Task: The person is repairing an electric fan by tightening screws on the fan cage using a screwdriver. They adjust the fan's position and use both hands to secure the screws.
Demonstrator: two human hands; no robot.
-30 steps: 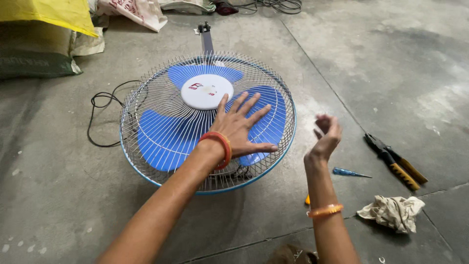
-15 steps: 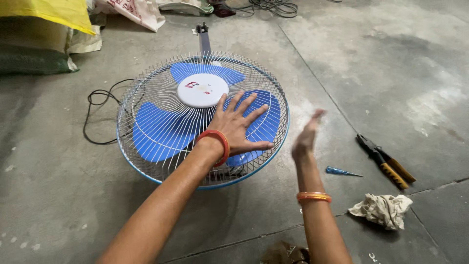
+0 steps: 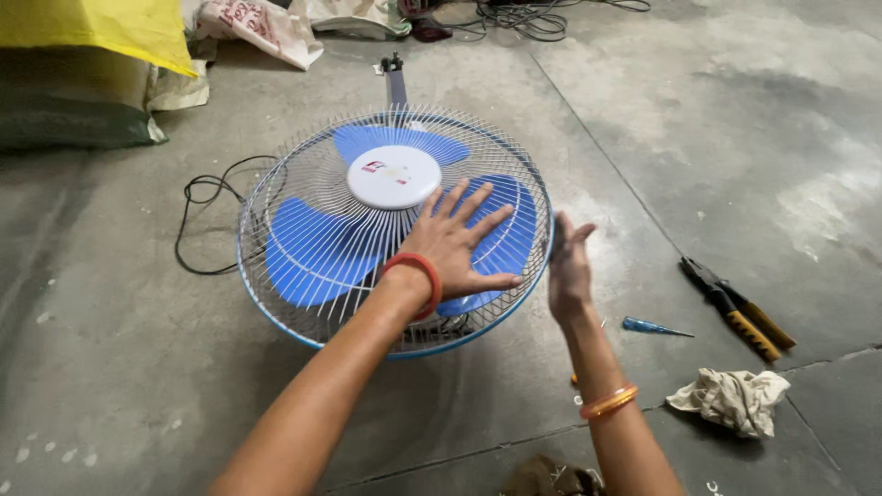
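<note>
While the fan (image 3: 395, 225) lies face up on the concrete floor (image 3: 735, 138), a little left of the middle of the head view, the left hand (image 3: 455, 248) rests flat on its wire grille (image 3: 303, 303) with all five fingers spread wide, palm down over the blue blade (image 3: 501, 243) at the fan's 4 o'clock. A red bangle (image 3: 415, 276) circles that wrist. Its white round hub (image 3: 393, 176) sits at the grille's centre, just at 10 o'clock from the fingertips. The right hand (image 3: 570, 266) stands edge-on at the fan's 3 o'clock rim, fingers straight and held together, open and holding nothing; whether it touches the rim cannot be told. An orange bangle (image 3: 608, 401) sits on that forearm. The fan's stem (image 3: 397, 87) sticks out at 12 o'clock, and a black cord (image 3: 197, 220) loops on the floor at 9 o'clock. From the right hand, a small blue-handled screwdriver (image 3: 654, 327) lies near at 4 o'clock, pliers (image 3: 735, 308) with yellow and black grips lie farther out at 3 o'clock, and a crumpled rag (image 3: 730, 400) lies at 4 o'clock beyond them. At the frame's 10 o'clock corner sit a yellow sack (image 3: 92, 28) and a green sack (image 3: 64, 115) under it; tangled cables (image 3: 524, 14) lie at 12 o'clock.
</note>
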